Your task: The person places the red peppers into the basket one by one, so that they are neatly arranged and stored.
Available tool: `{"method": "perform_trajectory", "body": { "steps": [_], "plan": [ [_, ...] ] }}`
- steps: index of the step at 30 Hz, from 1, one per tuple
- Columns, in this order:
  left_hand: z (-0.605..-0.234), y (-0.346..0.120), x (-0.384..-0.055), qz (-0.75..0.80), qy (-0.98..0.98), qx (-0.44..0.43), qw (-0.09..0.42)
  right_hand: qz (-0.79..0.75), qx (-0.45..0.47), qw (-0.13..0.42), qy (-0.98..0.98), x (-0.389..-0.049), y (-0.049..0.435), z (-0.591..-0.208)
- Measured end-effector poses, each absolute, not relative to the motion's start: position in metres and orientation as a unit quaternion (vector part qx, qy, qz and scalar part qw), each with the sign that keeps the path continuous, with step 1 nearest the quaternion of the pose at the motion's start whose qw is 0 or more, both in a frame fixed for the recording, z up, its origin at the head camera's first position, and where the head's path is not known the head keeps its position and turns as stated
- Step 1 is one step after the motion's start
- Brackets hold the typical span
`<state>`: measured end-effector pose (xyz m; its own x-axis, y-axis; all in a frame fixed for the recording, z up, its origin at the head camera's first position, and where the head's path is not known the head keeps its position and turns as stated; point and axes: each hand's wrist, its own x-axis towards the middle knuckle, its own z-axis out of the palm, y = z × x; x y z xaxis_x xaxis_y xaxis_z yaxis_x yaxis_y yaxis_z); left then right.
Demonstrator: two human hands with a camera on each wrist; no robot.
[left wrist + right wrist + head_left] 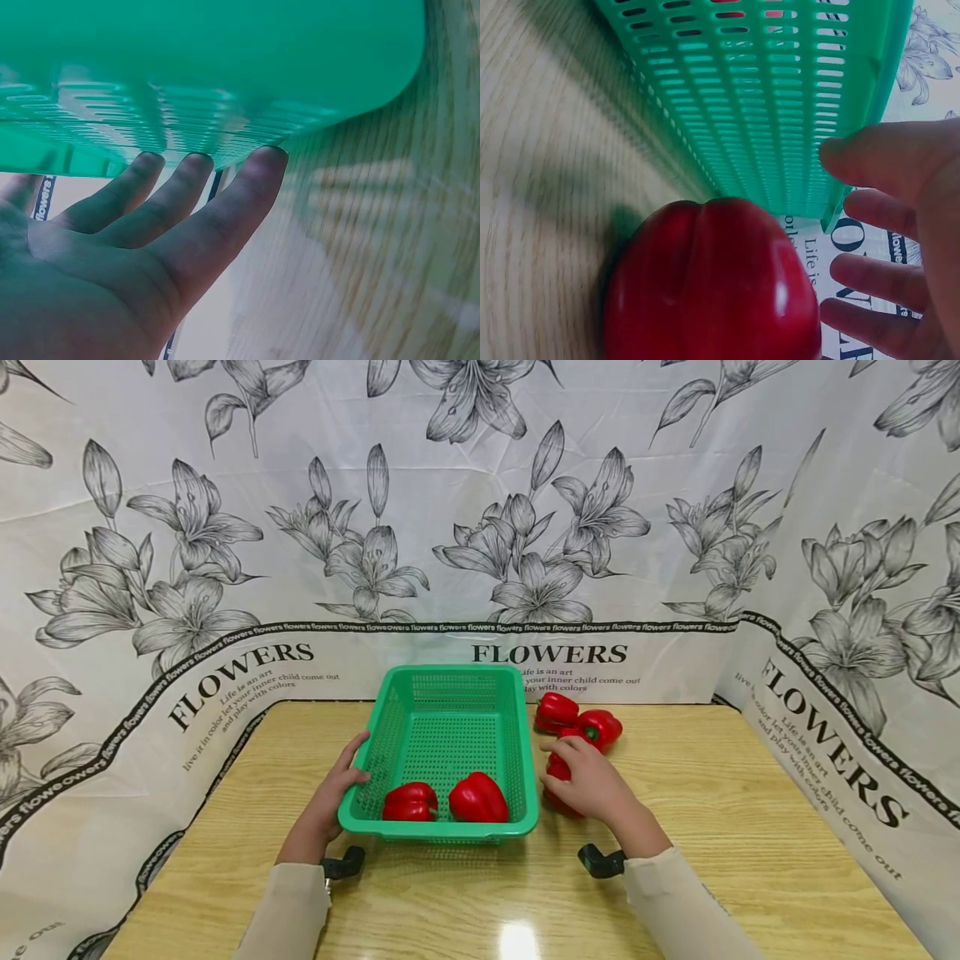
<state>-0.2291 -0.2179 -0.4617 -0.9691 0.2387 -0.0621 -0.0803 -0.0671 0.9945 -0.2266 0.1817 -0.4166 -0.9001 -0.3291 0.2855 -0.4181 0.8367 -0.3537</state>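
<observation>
A green plastic basket (442, 830) with slotted walls stands on the table. Two red bell peppers lie at its near end, one on the left (409, 802) and one on the right (478, 798). My left hand (330, 797) grips the basket's left rim, thumb over the edge; in the left wrist view its fingers (217, 225) rest against the outer wall. Right of the basket, my right hand (588, 777) hovers over red peppers it partly hides. The right wrist view shows its fingers spread, holding nothing, beside a large red pepper (712, 285).
More red bell peppers, one at the back (557, 712) and one to its right (600, 727), sit close to the basket's right side. Behind the wooden table (750, 827) hangs a white flower-print cloth (480, 568). A dark mount (600, 862) sticks out from each wrist.
</observation>
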Motion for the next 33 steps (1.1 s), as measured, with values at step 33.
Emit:
{"method": "perform_trajectory", "body": {
  "steps": [33],
  "plan": [
    [-0.463,-0.218,-0.23,0.728,0.674,0.059,0.108,0.143,0.174,0.051,-0.973,-0.228,0.191,-0.426]
  ]
}}
